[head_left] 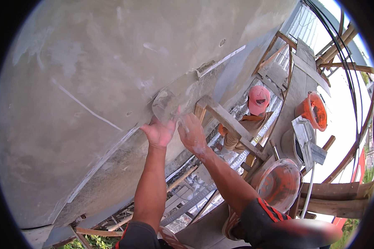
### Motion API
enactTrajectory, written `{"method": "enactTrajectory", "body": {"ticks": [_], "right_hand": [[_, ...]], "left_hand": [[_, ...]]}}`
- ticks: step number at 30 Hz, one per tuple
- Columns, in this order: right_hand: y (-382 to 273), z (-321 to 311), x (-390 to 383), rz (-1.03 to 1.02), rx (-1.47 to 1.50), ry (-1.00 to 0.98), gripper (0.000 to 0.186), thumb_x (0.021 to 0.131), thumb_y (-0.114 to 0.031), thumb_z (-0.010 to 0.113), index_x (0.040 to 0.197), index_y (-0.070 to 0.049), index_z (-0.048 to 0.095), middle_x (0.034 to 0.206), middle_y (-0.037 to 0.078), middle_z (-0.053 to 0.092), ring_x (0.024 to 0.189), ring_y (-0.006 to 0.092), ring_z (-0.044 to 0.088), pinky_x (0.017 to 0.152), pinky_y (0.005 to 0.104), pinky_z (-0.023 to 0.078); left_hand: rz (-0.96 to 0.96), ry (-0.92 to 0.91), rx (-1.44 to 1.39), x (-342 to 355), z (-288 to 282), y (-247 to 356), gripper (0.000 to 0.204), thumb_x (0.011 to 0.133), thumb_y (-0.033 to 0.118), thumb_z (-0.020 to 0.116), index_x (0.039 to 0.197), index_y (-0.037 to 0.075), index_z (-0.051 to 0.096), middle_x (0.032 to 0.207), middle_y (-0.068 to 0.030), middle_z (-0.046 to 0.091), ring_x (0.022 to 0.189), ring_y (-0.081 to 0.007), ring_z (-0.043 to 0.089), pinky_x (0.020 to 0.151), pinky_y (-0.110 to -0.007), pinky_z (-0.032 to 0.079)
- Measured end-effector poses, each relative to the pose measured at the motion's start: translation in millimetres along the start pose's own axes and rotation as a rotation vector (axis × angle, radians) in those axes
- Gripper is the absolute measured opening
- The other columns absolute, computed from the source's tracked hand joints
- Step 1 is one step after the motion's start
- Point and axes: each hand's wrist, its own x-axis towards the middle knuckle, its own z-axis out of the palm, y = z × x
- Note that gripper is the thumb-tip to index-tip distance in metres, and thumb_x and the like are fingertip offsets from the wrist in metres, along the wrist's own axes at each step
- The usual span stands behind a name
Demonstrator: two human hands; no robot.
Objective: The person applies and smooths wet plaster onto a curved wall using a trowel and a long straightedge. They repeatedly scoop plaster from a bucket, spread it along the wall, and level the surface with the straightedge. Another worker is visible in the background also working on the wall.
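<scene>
A grey flat-bladed trowel point(164, 104) rests against the plastered wall point(83, 79), at the edge where the smooth coat ends. My right hand point(192, 133) is closed beside the blade, around what seems to be its handle, which is mostly hidden. My left hand point(160, 132) is just below the blade, thumb spread and palm turned up, with its fingers partly behind the blade. Wet plaster point(183, 85) lies along the edge above the trowel. Pale strips run along this edge, one white strip point(222, 61) above and another strip point(99, 164) below my hands.
A wooden frame point(228, 118) juts out right of my hands. Beyond it is a person in a pink cap point(259, 100). Along the plank walkway stand an orange bucket point(306, 108), a grey bucket point(290, 145) and a plaster-smeared basin point(294, 174). Black cables point(350, 79) hang at far right.
</scene>
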Motion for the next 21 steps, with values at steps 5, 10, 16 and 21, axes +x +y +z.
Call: {"method": "enactTrajectory", "body": {"ticks": [5,10,16,21], "right_hand": [[27.8,-4.5,-6.2,0.071,0.000,0.183,0.022,0.097,-0.009,0.065,0.117,-0.002,0.058,0.105,0.023,0.057,0.099,0.0453,0.057,0.082,0.0532,0.047],[59.5,-22.3,21.8,0.174,-0.247,0.294,0.022,0.100,-0.013,0.064,0.116,-0.001,0.056,0.104,0.024,0.056,0.097,0.0474,0.056,0.081,0.0551,0.045],[77.6,-35.8,58.4,0.215,-0.185,0.242,0.027,0.100,-0.015,0.064,0.119,0.001,0.054,0.107,0.027,0.057,0.098,0.0497,0.056,0.084,0.0567,0.044],[114.8,-48.6,55.2,0.201,-0.133,0.292,0.027,0.102,-0.016,0.063,0.119,0.002,0.055,0.110,0.028,0.059,0.104,0.0503,0.057,0.088,0.0551,0.046]], "left_hand": [[-0.091,-0.211,0.052,4.2,-32.7,7.4,0.105,0.057,0.069,0.090,0.141,0.012,0.063,0.153,-0.0013,0.058,0.153,-0.0206,0.034,0.132,-0.056,0.002],[-0.058,-0.175,-0.002,3.6,-28.3,-0.5,0.103,0.059,0.070,0.087,0.141,0.013,0.064,0.154,-0.0029,0.057,0.153,-0.0197,0.034,0.133,-0.055,0.001],[-0.050,-0.172,-0.019,2.7,-29.1,4.8,0.099,0.060,0.072,0.085,0.138,0.013,0.066,0.154,-0.0027,0.057,0.153,-0.0191,0.034,0.133,-0.054,-0.001],[-0.060,-0.220,-0.022,7.3,-28.6,-3.7,0.099,0.061,0.072,0.085,0.138,0.013,0.066,0.154,-0.0020,0.057,0.154,-0.0188,0.033,0.132,-0.054,-0.001]]}}
